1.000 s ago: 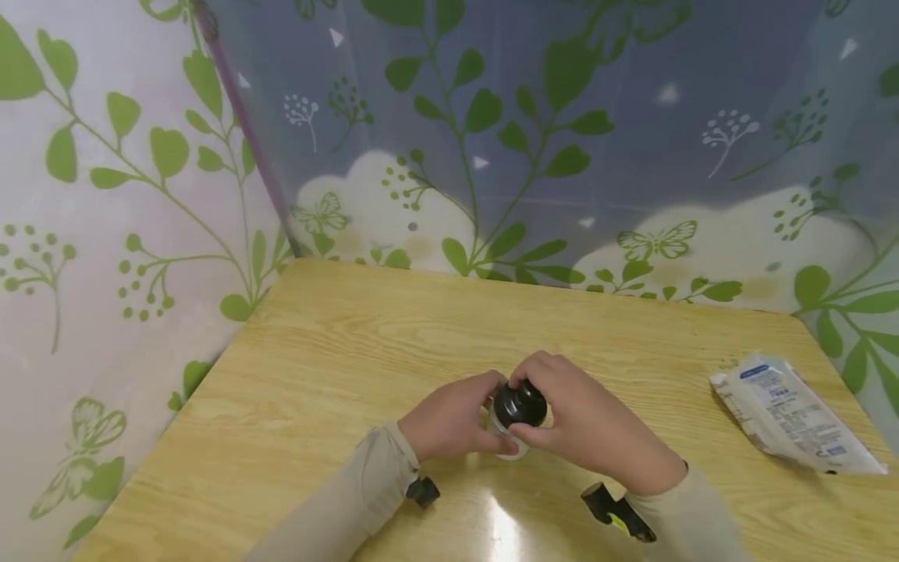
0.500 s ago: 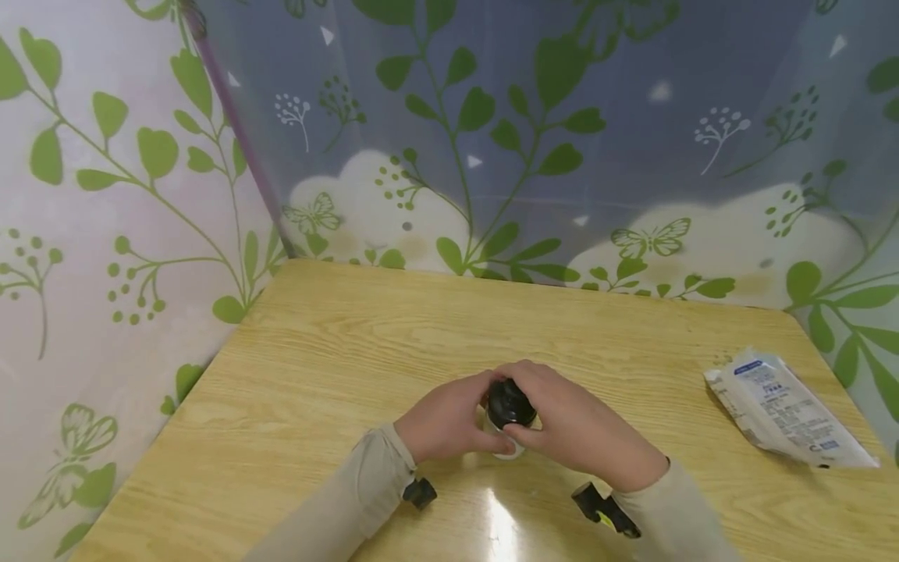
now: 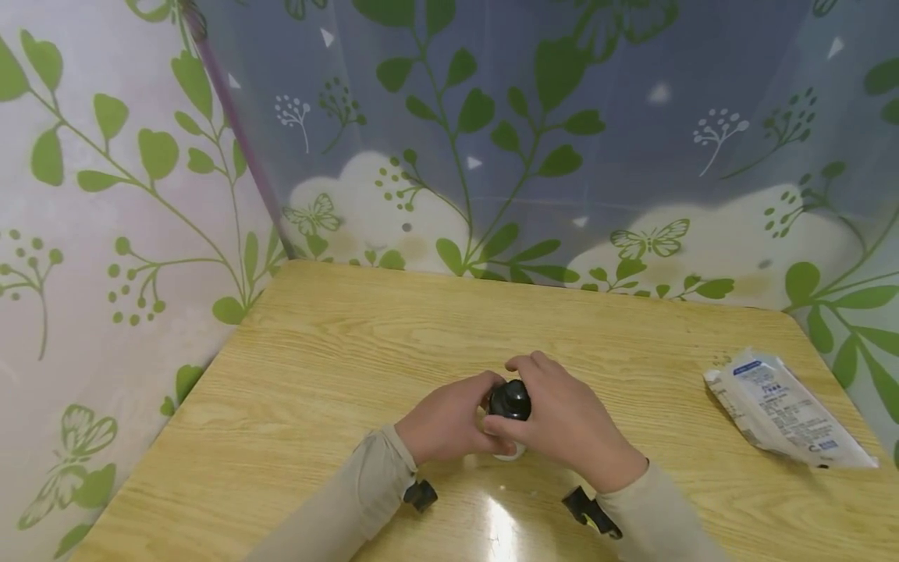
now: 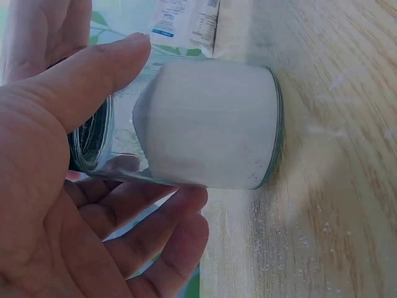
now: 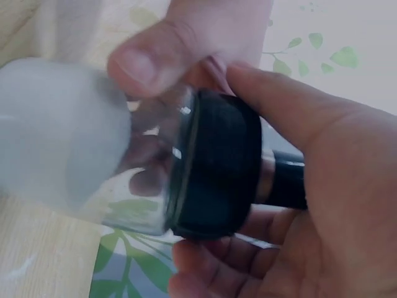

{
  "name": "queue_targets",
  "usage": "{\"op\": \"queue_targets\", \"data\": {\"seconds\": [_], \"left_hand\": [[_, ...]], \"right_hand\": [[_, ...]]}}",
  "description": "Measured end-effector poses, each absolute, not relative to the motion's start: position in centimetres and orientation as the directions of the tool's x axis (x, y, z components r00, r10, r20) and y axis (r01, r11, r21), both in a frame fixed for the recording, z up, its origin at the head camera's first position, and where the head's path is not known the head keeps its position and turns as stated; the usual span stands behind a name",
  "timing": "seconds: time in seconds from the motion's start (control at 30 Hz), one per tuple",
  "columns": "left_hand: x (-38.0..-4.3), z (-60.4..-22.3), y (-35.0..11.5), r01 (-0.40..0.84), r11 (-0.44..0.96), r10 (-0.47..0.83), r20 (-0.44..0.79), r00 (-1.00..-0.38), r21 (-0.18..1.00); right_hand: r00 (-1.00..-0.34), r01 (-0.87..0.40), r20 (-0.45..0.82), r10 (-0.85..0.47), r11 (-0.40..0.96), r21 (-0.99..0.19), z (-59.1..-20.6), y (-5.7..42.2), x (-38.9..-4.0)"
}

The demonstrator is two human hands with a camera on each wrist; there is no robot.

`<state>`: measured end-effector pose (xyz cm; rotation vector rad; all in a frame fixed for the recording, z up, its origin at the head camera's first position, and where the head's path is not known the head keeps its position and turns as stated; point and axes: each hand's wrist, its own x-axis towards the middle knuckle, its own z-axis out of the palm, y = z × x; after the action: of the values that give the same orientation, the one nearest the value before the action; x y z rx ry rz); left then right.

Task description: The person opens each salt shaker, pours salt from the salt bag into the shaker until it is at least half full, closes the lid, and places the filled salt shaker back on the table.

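Note:
A clear glass jar (image 4: 205,124), part full of a white grainy or powdery substance, stands upright on the wooden table. Its black lid (image 3: 510,400) has a narrower knob on top and sits on the jar's mouth. My left hand (image 3: 449,421) holds the glass from the left, thumb on one side and fingers round the other. From the right, my right hand (image 3: 569,421) grips the lid, as the right wrist view shows: thumb (image 5: 279,99) on one side, curled fingers on the other. Part of the glass is hidden behind both hands.
A white plastic packet (image 3: 790,410) with blue print lies at the table's right. White specks (image 4: 298,242) are scattered on the wood beside the jar. Leaf-patterned curtains (image 3: 449,140) border the back and left of the table (image 3: 337,336).
My right hand has turned about the lid, its wrist swinging left and its fingers shifting from behind the lid to its right side. My left hand keeps its hold on the glass.

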<state>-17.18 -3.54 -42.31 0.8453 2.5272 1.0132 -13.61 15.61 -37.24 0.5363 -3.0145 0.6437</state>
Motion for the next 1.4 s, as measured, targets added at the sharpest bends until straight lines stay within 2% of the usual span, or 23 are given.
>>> {"op": "queue_targets", "data": {"seconds": [0.1,0.2,0.37,0.53,0.83,1.03,1.2,1.27,1.4], "left_hand": [[-17.2,-42.4,-3.5,0.411,0.576,0.616,-0.044,-0.787,0.707],[-17.2,-42.4,-3.4,0.42,0.574,0.618,-0.035,-0.786,0.703],[-17.1,-42.2,-3.4,0.451,0.58,0.627,-0.019,-0.779,0.679],[-17.3,-42.2,-3.2,0.469,0.568,0.648,-0.016,-0.762,0.676],[-17.4,-42.0,-2.9,0.467,0.566,0.649,-0.018,-0.76,0.679],[-17.6,-41.8,-2.6,0.453,0.562,0.65,-0.03,-0.76,0.693],[-17.5,-41.7,-2.5,0.427,0.572,0.642,-0.058,-0.764,0.7],[-17.4,-41.8,-2.5,0.44,0.576,0.642,-0.047,-0.765,0.689],[-17.3,-41.8,-2.5,0.473,0.577,0.647,-0.019,-0.762,0.666]], "right_hand": [[-0.953,-0.294,0.06,-0.296,0.863,-0.412,-37.3,15.5,-13.7],[-0.948,-0.295,0.028,-0.319,0.836,-0.462,-37.1,16.0,-13.6],[-0.88,-0.427,0.056,-0.472,0.735,-0.527,-36.3,17.2,-13.6],[-0.831,-0.51,0.075,-0.551,0.7,-0.5,-36.2,17.8,-13.9],[-0.873,-0.438,0.026,-0.487,0.758,-0.483,-36.2,17.9,-14.0],[-0.938,-0.324,0.029,-0.345,0.847,-0.422,-36.5,17.3,-14.1],[-0.972,-0.21,-0.017,-0.235,0.897,-0.39,-36.7,16.8,-14.1],[-0.97,-0.214,-0.023,-0.242,0.896,-0.389,-36.6,16.9,-14.0],[-0.935,-0.333,0.04,-0.351,0.836,-0.437,-36.3,17.2,-13.7]]}}
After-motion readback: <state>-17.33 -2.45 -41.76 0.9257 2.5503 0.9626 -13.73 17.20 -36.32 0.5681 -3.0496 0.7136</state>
